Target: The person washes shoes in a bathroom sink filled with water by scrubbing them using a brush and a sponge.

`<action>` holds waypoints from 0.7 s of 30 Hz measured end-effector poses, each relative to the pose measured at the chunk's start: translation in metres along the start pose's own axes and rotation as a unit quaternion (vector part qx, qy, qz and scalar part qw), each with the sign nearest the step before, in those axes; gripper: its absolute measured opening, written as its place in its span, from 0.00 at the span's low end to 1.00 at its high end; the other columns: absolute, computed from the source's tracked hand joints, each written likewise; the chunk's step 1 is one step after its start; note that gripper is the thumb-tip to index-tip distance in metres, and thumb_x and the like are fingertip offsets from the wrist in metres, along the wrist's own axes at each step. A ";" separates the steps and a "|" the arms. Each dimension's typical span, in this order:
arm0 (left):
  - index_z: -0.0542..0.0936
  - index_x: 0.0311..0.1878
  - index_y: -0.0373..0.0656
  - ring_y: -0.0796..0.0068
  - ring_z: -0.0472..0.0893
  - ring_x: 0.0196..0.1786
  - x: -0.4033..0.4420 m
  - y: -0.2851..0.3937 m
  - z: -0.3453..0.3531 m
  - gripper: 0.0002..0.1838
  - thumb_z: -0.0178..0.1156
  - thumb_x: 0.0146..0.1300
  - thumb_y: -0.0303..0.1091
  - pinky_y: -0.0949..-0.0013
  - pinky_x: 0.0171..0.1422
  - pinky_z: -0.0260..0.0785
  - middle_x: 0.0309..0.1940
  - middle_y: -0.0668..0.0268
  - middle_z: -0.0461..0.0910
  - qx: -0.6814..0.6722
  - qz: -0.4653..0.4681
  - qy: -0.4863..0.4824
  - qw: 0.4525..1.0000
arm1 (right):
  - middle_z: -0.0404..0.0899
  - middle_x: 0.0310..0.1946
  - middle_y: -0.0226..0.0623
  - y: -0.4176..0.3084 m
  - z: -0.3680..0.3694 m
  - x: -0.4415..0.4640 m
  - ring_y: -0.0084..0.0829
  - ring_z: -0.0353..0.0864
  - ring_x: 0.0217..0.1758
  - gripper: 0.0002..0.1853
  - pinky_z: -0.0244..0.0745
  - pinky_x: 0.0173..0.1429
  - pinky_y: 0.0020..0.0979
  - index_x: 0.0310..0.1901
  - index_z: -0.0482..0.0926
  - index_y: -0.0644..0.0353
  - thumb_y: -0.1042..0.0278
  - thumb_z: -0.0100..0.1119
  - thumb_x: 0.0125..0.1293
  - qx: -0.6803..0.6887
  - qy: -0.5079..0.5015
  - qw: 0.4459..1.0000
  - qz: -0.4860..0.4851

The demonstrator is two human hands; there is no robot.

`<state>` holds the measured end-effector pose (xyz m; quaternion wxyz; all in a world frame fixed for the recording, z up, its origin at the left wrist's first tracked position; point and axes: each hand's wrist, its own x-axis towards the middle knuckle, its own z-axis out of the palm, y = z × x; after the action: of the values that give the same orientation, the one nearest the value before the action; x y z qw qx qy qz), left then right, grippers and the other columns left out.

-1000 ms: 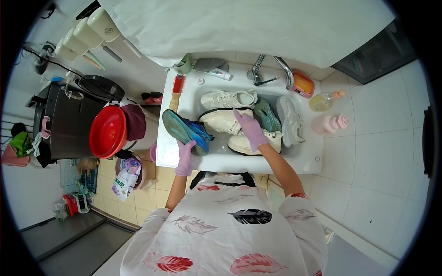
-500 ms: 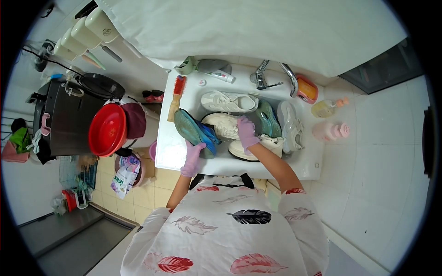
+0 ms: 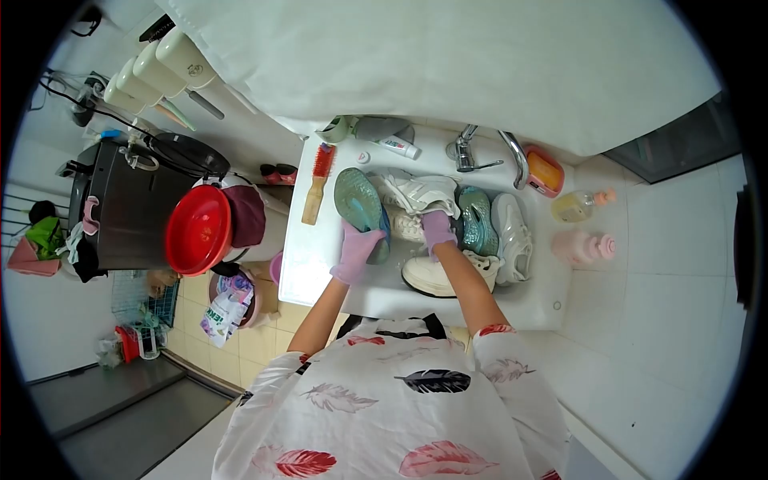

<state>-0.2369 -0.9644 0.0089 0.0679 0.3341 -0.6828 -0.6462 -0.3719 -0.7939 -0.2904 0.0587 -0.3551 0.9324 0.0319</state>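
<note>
My left hand point(image 3: 358, 252), in a pink-purple glove, grips a blue-green shoe point(image 3: 358, 202) at the sink's left side, with its sole facing up. My right hand point(image 3: 438, 230), gloved alike, reaches in among the shoes. Its fingers are hidden beneath a tilted white sneaker point(image 3: 428, 194), so their grip does not show. Left of this hand lies a partly covered cream shoe point(image 3: 409, 227); another cream shoe point(image 3: 436, 274) is below it. To the right are a second blue-green shoe point(image 3: 477, 222), sole up, and a white sneaker point(image 3: 513, 236) against the sink wall.
The white sink point(image 3: 298, 276) carries a red-bristled brush point(image 3: 318, 182) on its left ledge and a tube point(image 3: 398, 147) behind. A faucet point(image 3: 468, 152), an orange soap box point(image 3: 545, 170) and two pump bottles point(image 3: 578, 206) stand behind and right. A red basin point(image 3: 198, 230) is at left.
My left hand has raised and turned the blue-green shoe, so more of its sole shows. The rear white sneaker has tilted and shifted right over my right hand. The view has shifted slightly.
</note>
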 end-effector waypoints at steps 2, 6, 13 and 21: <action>0.51 0.62 0.35 0.63 0.66 0.57 0.004 -0.006 0.005 0.46 0.65 0.39 0.28 0.66 0.61 0.60 0.55 0.54 0.63 0.007 -0.016 -0.003 1.000 | 0.76 0.46 0.35 0.000 -0.108 -0.005 0.32 0.75 0.51 0.20 0.70 0.53 0.30 0.48 0.77 0.51 0.61 0.64 0.51 0.016 -0.175 0.984 0.031; 0.47 0.65 0.36 0.63 0.65 0.59 0.014 -0.017 0.016 0.49 0.65 0.39 0.27 0.67 0.62 0.59 0.56 0.54 0.62 -0.022 0.003 0.014 1.000 | 0.81 0.37 0.41 0.022 -0.093 -0.004 0.40 0.81 0.37 0.12 0.74 0.43 0.37 0.37 0.82 0.54 0.62 0.50 0.58 0.034 0.013 0.999 0.034; 0.46 0.65 0.35 0.65 0.66 0.57 0.038 -0.030 0.028 0.50 0.66 0.39 0.27 0.68 0.60 0.62 0.56 0.55 0.63 -0.012 0.059 0.000 0.998 | 0.79 0.41 0.47 0.033 -0.218 -0.019 0.44 0.79 0.46 0.15 0.73 0.48 0.38 0.38 0.81 0.58 0.59 0.51 0.56 0.200 -0.241 0.934 0.174; 0.47 0.66 0.35 0.65 0.68 0.56 0.048 -0.059 0.031 0.51 0.68 0.40 0.29 0.67 0.59 0.63 0.54 0.55 0.66 0.094 0.151 0.073 0.981 | 0.78 0.41 0.48 0.026 -0.230 -0.050 0.46 0.78 0.44 0.19 0.72 0.49 0.39 0.46 0.75 0.61 0.60 0.57 0.53 0.241 -0.146 0.938 0.200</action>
<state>-0.2682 -0.9607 -0.0665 0.1829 0.2783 -0.7761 -0.5355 -0.3716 -0.7648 -0.0558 0.2708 -0.1277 0.9451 -0.1312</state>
